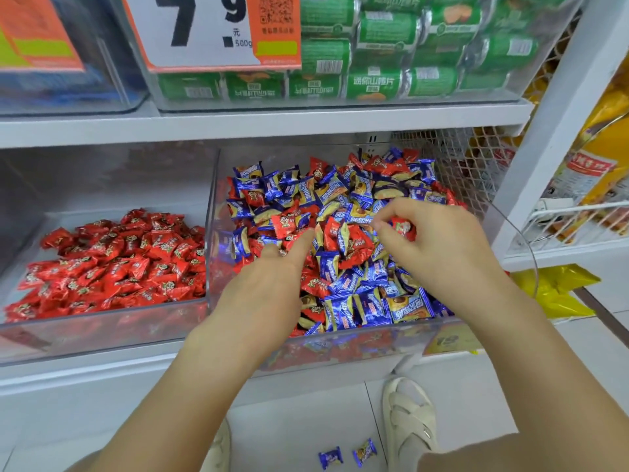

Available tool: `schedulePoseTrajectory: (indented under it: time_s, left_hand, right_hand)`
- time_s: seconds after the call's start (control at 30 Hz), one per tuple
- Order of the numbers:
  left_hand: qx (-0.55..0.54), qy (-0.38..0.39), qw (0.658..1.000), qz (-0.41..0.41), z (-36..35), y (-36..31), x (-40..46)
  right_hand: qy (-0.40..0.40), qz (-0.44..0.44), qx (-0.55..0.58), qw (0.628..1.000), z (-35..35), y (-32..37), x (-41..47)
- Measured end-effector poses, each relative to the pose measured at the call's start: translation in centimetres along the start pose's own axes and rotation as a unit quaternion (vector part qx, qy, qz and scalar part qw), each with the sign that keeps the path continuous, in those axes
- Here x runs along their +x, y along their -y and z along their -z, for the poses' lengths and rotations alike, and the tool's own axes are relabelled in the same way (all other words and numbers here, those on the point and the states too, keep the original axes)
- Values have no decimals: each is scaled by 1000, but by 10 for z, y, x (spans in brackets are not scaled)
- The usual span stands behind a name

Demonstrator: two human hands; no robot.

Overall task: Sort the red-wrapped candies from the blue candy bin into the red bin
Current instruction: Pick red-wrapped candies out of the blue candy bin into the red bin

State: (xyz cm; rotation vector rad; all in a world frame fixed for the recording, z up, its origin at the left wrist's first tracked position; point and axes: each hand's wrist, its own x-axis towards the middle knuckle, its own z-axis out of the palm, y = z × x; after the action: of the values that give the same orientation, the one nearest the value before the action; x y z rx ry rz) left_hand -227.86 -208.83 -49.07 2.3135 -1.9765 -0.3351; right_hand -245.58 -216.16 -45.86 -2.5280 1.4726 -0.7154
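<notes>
Two clear plastic bins side by side on a white shelf, touching along a shared wall. Left bin, the red bin (pixel 102 328), holding only red-wrapped candies (pixel 119 264), piled toward its front and right. Right bin, the blue candy bin (pixel 374 338), heaped with blue-wrapped candies (pixel 343 311) mixed with more red ones, e.g. a red candy mid-pile (pixel 354 245). Both hands over the blue candy bin. Left hand (pixel 262 294) reaching in from the front-left corner, index finger stretched forward and touching red wrappers in the pile, other fingers tucked under and hidden; nothing visibly gripped, hand reads as released. Right hand (pixel 439 247) above the right half of the pile, fingers curled, clenched around a held red candy (pixel 403 228) that pokes out between fingertips and palm. Price sign (pixel 211 28) with big black digits on the clear bin above, green snack packs (pixel 391 52) stacked behind it. Yellow label (pixel 449 340) on the front of the blue candy bin. Wire mesh basket (pixel 449 158) just right of the blue candy bin, yellow bags (pixel 599 158) on the next rack. Two blue candies on the floor (pixel 347 454) near a white sandal (pixel 408 417).
</notes>
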Motion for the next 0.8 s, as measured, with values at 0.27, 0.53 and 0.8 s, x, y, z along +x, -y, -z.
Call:
schedulePoseTrajectory:
  time_s: [0.27, 0.53, 0.8]
  left_hand:
    - [-19, -6, 999, 30, -14, -5, 18]
    - [-25, -23, 999, 18, -16, 0, 17]
    - [-49, -155, 986, 18, 13, 0, -8]
  right_hand:
    - [143, 65, -89, 984, -14, 4, -7]
    - [146, 66, -70, 985, -33, 9, -4]
    - [31, -13, 48, 998, -10, 2, 4]
